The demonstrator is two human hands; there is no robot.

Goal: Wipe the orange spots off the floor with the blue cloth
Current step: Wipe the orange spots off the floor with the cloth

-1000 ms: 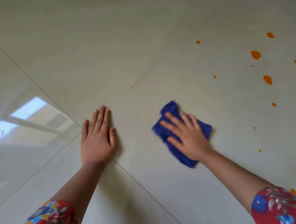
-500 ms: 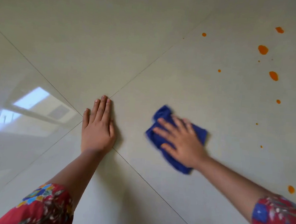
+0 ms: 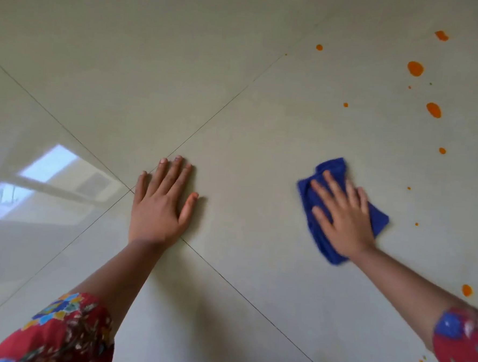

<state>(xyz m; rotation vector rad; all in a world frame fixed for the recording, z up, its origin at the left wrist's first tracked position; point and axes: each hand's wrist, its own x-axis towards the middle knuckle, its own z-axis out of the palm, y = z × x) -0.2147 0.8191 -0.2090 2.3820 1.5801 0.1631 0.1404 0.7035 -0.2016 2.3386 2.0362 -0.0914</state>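
Head camera shows the right hand laid flat, fingers straight and spread, pressing the crumpled blue cloth onto the tiled floor, cloth poking out beyond fingertips and wrist, orange spots scattered apart to its right, while the left hand rests flat, fingers straight, on a tile joint.

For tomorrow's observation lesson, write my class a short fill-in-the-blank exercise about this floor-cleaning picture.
The right hand presses a ____ cloth onto the floor.
The left hand lies flat on the floor, holding ____.
The ____ spots lie clear of the cloth.
Missing words: blue; nothing; orange.
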